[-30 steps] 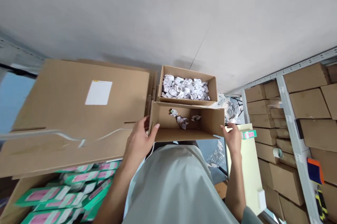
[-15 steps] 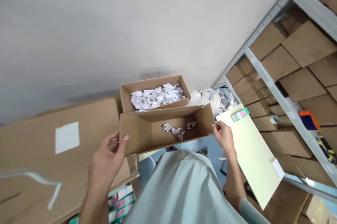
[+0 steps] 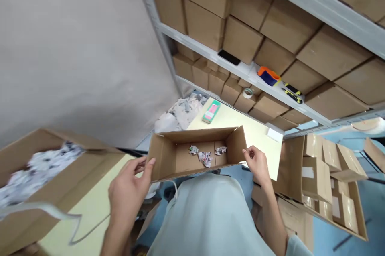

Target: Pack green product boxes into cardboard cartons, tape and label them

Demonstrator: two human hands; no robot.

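Between my two hands is a long, open cardboard box (image 3: 165, 157), held in front of my body. My left hand (image 3: 132, 181) grips its left end, thumb on the near side. At the right end, my right hand (image 3: 255, 161) pinches the box's edge between thumb and fingers. On the box's floor lie a few crumpled pieces of printed paper (image 3: 205, 159). Beyond the box, a green and pink small box (image 3: 211, 112) rests on a pale yellow tabletop (image 3: 231, 121).
A larger carton (image 3: 69, 179) of crumpled paper stands at left. White scrap (image 3: 180, 113) is heaped by the wall. Metal shelving (image 3: 204, 49) with stacked cartons, a tape roll (image 3: 248, 93) and a cutter (image 3: 291, 94) rises ahead. At right sits an open carton (image 3: 290, 163) of smaller boxes.
My view and body have turned right, with the long box still in both hands. The paper-filled carton now lies to my left, and the tabletop and shelving are in front of me.
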